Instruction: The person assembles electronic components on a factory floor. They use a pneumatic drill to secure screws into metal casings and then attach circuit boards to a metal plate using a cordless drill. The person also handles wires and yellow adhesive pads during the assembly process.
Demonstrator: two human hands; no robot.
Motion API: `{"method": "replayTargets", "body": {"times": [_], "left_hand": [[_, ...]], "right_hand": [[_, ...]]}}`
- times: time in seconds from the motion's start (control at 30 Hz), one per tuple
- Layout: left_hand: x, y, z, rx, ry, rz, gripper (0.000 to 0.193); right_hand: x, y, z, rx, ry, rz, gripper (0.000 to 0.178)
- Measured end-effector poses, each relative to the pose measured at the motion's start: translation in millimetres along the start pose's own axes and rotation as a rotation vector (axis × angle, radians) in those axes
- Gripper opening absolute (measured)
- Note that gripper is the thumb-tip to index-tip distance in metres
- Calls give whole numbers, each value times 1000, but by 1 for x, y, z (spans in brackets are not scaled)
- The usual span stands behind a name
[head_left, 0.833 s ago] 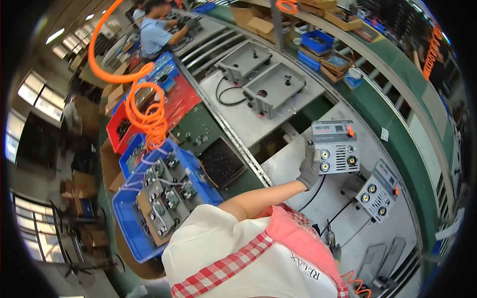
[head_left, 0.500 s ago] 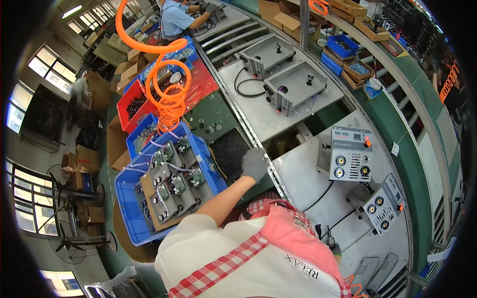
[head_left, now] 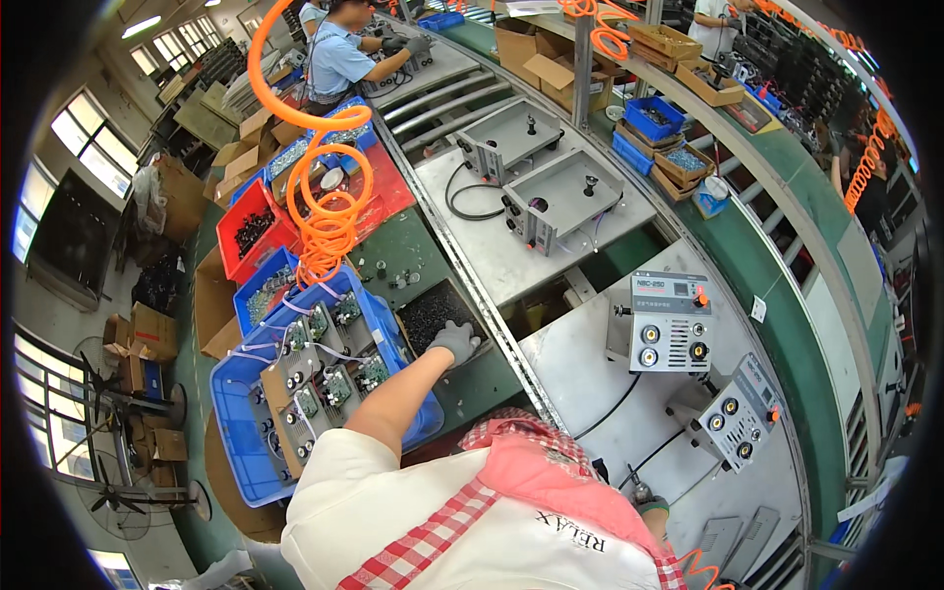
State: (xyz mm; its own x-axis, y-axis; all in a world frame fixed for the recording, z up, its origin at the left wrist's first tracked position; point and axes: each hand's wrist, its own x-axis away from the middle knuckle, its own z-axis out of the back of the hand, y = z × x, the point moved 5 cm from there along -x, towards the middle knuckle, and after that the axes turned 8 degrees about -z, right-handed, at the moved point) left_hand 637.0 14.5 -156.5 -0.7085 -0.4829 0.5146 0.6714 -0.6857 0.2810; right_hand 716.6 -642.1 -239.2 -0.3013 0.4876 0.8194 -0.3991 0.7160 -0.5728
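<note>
My left hand (head_left: 455, 342), in a grey glove, reaches over a dark tray (head_left: 429, 313) of small black pieces, probably screws. Its fingers look spread at the tray's near right edge, with nothing visible in them. Low on the right, my right hand (head_left: 653, 505), also gloved, is closed round a metal power screwdriver (head_left: 639, 486); the apron and sleeve cover part of it. Beyond that driver, two grey welding machine housings, one upright (head_left: 661, 324) and one tilted (head_left: 733, 418), rest on the metal plate, with black cables trailing toward me.
A blue bin (head_left: 236, 433) with circuit-board assemblies stands left of my arm. An orange coiled hose (head_left: 329, 226) hangs over red (head_left: 246, 231) and blue parts bins. Two open metal chassis (head_left: 565, 202) sit further up the line. A co-worker (head_left: 339, 59) works at the far end.
My left hand has moved left from the conveyor's rail edge to the tray of small black pieces. The whole view has shifted slightly. My right hand stays with the screwdriver.
</note>
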Motion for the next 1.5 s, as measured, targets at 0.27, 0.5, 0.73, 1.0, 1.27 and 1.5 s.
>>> {"method": "replayTargets", "body": {"times": [0.27,0.5,0.73,1.0,1.27,1.5], "left_hand": [[9,4,-5,-67,295,9,24],[-12,-36,-21,121,424,-66,18],[-10,-92,-22,1017,526,273,13],[-20,-105,-32,2305,479,363,15],[-27,-89,-19,2567,394,174,18],[0,42,52,2397,137,-314,13]], "right_hand": [[-7,-12,19,-170,132,90,29],[-19,-51,56,-324,192,584,34],[-16,-129,90,-351,-333,589,25],[14,-110,62,-730,-1219,277,44],[90,-131,44,-712,-1073,444,62],[219,-221,29,-520,-859,1014,78]]}}
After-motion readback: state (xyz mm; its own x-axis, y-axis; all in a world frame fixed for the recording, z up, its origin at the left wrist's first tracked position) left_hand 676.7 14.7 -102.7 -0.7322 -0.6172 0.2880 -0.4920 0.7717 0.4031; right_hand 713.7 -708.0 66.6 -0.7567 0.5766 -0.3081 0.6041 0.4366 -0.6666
